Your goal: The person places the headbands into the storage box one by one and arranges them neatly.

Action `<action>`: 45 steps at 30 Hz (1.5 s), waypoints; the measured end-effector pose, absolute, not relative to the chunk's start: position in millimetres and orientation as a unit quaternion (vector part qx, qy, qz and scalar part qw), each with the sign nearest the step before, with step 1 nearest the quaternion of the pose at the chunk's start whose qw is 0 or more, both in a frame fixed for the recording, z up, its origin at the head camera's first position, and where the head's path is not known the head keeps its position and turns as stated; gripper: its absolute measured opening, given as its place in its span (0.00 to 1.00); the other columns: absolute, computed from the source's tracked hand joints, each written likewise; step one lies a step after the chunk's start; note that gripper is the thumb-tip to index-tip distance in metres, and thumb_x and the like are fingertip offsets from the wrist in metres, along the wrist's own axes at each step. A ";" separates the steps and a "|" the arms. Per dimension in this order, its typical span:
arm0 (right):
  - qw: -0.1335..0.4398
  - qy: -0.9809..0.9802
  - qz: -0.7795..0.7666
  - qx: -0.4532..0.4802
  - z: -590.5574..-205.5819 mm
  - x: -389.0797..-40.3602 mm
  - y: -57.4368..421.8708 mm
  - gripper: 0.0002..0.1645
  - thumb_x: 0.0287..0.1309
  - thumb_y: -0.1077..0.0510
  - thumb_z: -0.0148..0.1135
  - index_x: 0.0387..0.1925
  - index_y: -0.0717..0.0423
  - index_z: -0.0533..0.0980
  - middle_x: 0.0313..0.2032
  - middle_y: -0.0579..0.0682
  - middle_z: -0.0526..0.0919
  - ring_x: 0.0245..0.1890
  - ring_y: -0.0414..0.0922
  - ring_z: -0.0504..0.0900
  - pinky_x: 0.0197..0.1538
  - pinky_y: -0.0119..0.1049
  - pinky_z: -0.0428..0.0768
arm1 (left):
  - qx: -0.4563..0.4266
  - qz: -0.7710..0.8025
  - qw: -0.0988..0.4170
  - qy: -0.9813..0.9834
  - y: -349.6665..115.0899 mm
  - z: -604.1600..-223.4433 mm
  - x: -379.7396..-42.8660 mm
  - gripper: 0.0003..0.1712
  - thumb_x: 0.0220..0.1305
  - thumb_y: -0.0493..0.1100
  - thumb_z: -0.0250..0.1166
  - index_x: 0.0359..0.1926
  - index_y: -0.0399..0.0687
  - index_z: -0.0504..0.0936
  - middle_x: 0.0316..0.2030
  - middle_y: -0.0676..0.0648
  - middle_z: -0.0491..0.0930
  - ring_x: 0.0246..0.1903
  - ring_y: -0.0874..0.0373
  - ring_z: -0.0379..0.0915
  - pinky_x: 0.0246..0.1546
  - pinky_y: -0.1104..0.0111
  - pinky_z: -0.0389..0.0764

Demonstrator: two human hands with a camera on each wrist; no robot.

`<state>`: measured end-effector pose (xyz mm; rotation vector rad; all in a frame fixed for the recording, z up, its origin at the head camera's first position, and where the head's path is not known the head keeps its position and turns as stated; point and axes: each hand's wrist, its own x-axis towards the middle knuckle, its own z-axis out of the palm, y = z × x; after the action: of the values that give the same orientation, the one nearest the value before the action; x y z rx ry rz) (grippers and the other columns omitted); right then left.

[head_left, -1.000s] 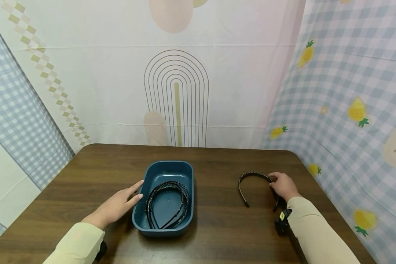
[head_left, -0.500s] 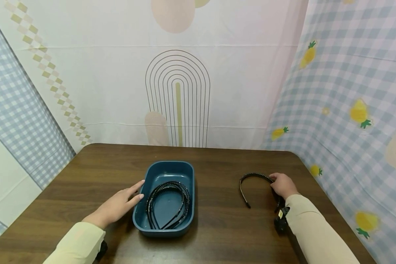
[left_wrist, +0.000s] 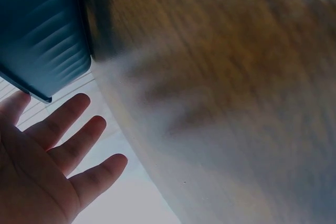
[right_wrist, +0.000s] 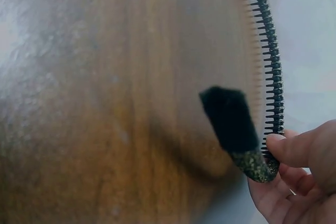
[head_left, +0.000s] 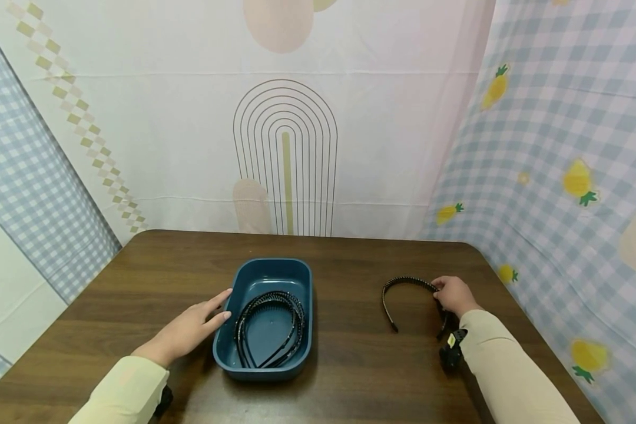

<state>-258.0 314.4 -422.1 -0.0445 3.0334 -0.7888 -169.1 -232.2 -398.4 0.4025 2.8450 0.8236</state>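
On the right side of the table, my right hand (head_left: pixel 456 296) pinches a dark, gold-flecked headband (head_left: pixel 386 303) by one arm. Small comb teeth line the inside of this headband (right_wrist: pixel 278 90) in the right wrist view, and its near tip is dark. Several black headbands (head_left: pixel 297 312) lie nested in a blue rectangular bin (head_left: pixel 269 268) left of centre. My left hand (head_left: pixel 182 335) has its fingers extended, with fingertips at the bin's left rim. In the left wrist view the fingers of the left hand (left_wrist: pixel 39 166) are spread beside the bin wall (left_wrist: pixel 47 30).
The brown wooden table (head_left: pixel 350 365) has rounded far corners. Behind it hangs a white patterned cloth (head_left: pixel 381 135), and blue checked cloth (head_left: pixel 540 176) hangs at the right. A black wrist camera (head_left: pixel 450 353) sits on the right sleeve.
The headband in my right hand has shifted very slightly, its free tip a little up and to the left. My left hand, the bin and the nested headbands stay put.
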 end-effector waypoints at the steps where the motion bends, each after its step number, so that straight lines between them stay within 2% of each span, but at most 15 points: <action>1: 0.004 0.966 -0.258 -0.011 -421.1 -257.6 314.1 0.18 0.57 0.71 0.58 0.49 0.78 0.74 0.45 0.72 0.78 0.45 0.63 0.78 0.45 0.51 0.77 | 0.134 0.276 0.076 0.949 -232.1 -398.2 -168.9 0.38 0.73 0.61 0.49 0.75 0.50 0.53 0.68 0.34 0.62 0.66 0.32 0.57 0.60 0.35 0.59; 4: 0.006 0.963 -0.271 -0.002 -417.9 -255.2 312.7 0.18 0.57 0.71 0.58 0.49 0.78 0.74 0.44 0.72 0.78 0.40 0.59 0.79 0.39 0.45 0.79 | 0.134 0.275 0.077 0.949 -232.1 -397.7 -168.8 0.38 0.73 0.60 0.49 0.75 0.50 0.53 0.68 0.34 0.62 0.66 0.32 0.57 0.60 0.35 0.59; 8: 0.023 0.948 -0.315 0.023 -414.2 -251.0 309.5 0.19 0.60 0.72 0.55 0.52 0.78 0.71 0.48 0.75 0.74 0.33 0.53 0.80 0.30 0.39 0.79 | 0.143 0.270 0.069 0.950 -232.8 -398.2 -169.6 0.37 0.73 0.59 0.49 0.75 0.49 0.54 0.67 0.33 0.63 0.65 0.32 0.58 0.60 0.36 0.60; 14: 0.031 0.935 -0.351 0.043 -408.4 -248.0 303.4 0.20 0.64 0.70 0.52 0.56 0.77 0.69 0.52 0.75 0.72 0.27 0.46 0.79 0.28 0.36 0.78 | 0.149 0.269 0.064 0.949 -232.6 -399.4 -170.4 0.36 0.73 0.58 0.49 0.75 0.48 0.55 0.67 0.34 0.64 0.65 0.33 0.59 0.60 0.37 0.60; 19: 0.022 0.931 -0.363 0.046 -400.6 -246.1 295.0 0.19 0.65 0.69 0.52 0.56 0.76 0.69 0.54 0.75 0.71 0.31 0.51 0.80 0.28 0.37 0.79 | 0.150 0.270 0.064 0.949 -232.9 -400.1 -171.3 0.36 0.74 0.58 0.49 0.75 0.48 0.55 0.67 0.33 0.64 0.65 0.32 0.59 0.60 0.37 0.61; 25: 0.018 0.923 -0.382 0.050 -393.7 -243.6 284.1 0.20 0.65 0.69 0.52 0.56 0.75 0.69 0.56 0.75 0.70 0.47 0.61 0.76 0.30 0.36 0.80 | 0.150 0.269 0.065 0.949 -233.7 -401.1 -172.3 0.37 0.73 0.58 0.49 0.75 0.48 0.54 0.67 0.33 0.64 0.65 0.33 0.59 0.60 0.37 0.61; 28: 0.017 0.920 -0.387 0.052 -391.3 -243.5 279.7 0.19 0.65 0.69 0.52 0.56 0.75 0.69 0.55 0.75 0.70 0.50 0.63 0.74 0.30 0.35 0.81 | 0.149 0.268 0.064 0.950 -233.8 -401.6 -172.6 0.37 0.73 0.59 0.49 0.75 0.48 0.54 0.67 0.33 0.64 0.65 0.33 0.59 0.60 0.37 0.61; 37: 0.036 0.897 -0.435 0.067 -379.1 -243.6 266.4 0.19 0.66 0.69 0.52 0.58 0.71 0.69 0.54 0.71 0.70 0.35 0.51 0.77 0.29 0.37 0.80 | 0.152 0.274 0.067 0.947 -233.5 -400.7 -172.0 0.37 0.73 0.59 0.49 0.75 0.48 0.54 0.68 0.33 0.62 0.66 0.33 0.58 0.60 0.37 0.60; 45: 0.033 0.883 -0.465 0.062 -369.4 -242.3 251.4 0.20 0.65 0.70 0.52 0.58 0.72 0.69 0.49 0.67 0.71 0.40 0.55 0.77 0.29 0.37 0.81 | 0.148 0.274 0.072 0.947 -232.7 -399.2 -170.9 0.37 0.73 0.59 0.49 0.75 0.48 0.53 0.68 0.33 0.62 0.66 0.32 0.57 0.60 0.37 0.60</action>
<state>-242.3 251.4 -369.4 0.1895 2.7157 -1.4300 -170.9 -232.7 -399.2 0.4455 2.8478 0.8242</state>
